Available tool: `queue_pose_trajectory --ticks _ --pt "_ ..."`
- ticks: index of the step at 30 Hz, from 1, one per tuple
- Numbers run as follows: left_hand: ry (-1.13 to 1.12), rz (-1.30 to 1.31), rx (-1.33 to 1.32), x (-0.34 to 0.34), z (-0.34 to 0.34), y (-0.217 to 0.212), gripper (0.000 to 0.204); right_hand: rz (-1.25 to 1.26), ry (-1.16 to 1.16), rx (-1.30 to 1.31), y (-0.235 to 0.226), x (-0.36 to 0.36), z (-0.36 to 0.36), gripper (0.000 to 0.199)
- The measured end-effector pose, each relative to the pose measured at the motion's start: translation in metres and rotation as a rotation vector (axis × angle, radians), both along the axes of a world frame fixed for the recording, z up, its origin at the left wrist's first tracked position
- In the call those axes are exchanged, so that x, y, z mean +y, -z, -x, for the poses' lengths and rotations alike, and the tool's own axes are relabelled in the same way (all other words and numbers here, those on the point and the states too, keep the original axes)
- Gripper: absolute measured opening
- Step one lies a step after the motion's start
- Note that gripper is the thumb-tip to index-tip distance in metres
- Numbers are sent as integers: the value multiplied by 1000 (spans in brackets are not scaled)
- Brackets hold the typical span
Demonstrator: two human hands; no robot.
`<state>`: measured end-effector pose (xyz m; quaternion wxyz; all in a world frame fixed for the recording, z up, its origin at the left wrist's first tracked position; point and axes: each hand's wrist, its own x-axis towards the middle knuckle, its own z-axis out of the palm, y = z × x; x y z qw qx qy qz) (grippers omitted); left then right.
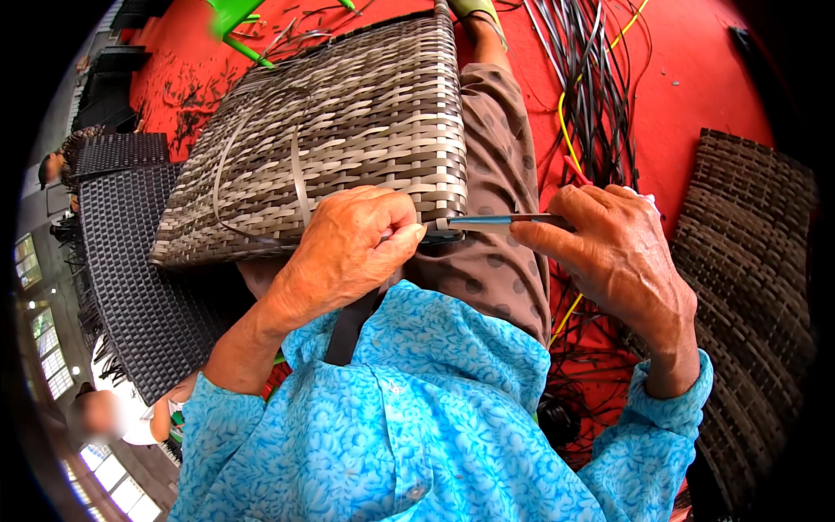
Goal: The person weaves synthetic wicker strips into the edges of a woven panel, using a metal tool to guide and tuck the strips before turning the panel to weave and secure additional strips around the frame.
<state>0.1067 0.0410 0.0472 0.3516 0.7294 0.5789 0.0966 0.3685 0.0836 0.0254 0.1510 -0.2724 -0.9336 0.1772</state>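
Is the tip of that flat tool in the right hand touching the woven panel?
Touching. The head view shows the tool in the right hand meeting the edge of the woven panel beside the left hand, no gap visible.

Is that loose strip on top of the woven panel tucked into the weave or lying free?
Mostly free: the loose strip arcs over the woven panel rather than running under its strands. Its near end disappears by the left hand, so that end cannot be told.

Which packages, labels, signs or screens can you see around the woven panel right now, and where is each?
None in view: no package, label, sign or screen.
Only the grey-brown woven rattan panel on the lap, dark woven panels on the left, and loose dark weaving strips on the red floor.
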Motion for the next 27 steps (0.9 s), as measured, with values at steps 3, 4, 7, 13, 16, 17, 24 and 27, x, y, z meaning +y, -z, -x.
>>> queue_pose_trajectory --ticks 3,4,7,13,16,17,24,27 --pt "61 -47 -8 2 2 3 15 -7 -41 -16 1 5 0 27" --pt "61 -46 -10 3 3 5 15 -10 -41 -11 1 5 0 27" --pt "126 -122 -73 5 3 6 13 -8 -19 -10 2 2 -3 27" --pt "-19 -37 -42 -6 7 2 11 -35 136 -117 -20 -1 -21 18" --pt "90 -153 -32 -1 1 7 11 20 299 -98 -8 -4 -39 31" --pt "121 -228 63 -1 -2 8 10 156 371 46 0 -9 -37 39" --pt "148 -410 225 -6 -9 13 12 1226 669 708 54 -47 22 16" --pt "64 -404 131 -11 -3 17 15 1025 648 746 68 -58 60 15"
